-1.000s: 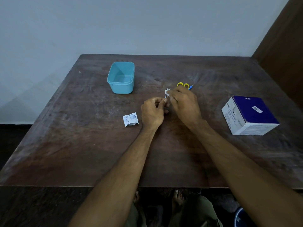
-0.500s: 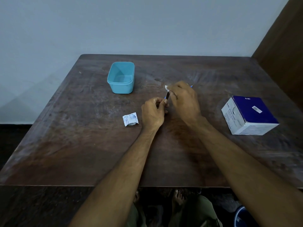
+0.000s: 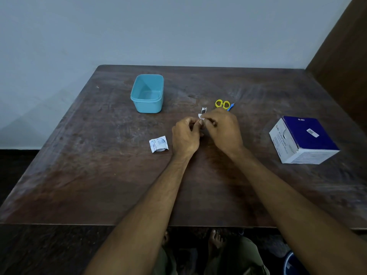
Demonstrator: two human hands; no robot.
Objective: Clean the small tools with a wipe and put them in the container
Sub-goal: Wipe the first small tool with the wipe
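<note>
The left hand [image 3: 185,135] pinches a small metal tool [image 3: 203,110]; the right hand [image 3: 223,129] pinches a white wipe [image 3: 200,116]. The blue box [image 3: 303,139] says "BD".

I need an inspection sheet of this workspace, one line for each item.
Surface: dark worn wooden table.
Job's things: light blue plastic container, nothing seen inside; small metal tool; white wipe; yellow-handled scissors and thin blue tool beyond the hands.
Clutter: torn white sachet; blue-and-white cardboard box.
Grippers: left hand holds the metal tool; right hand pinches the wipe on it.
Cables: nothing seen.
Surroundings: pale wall; bare feet below the table.
</note>
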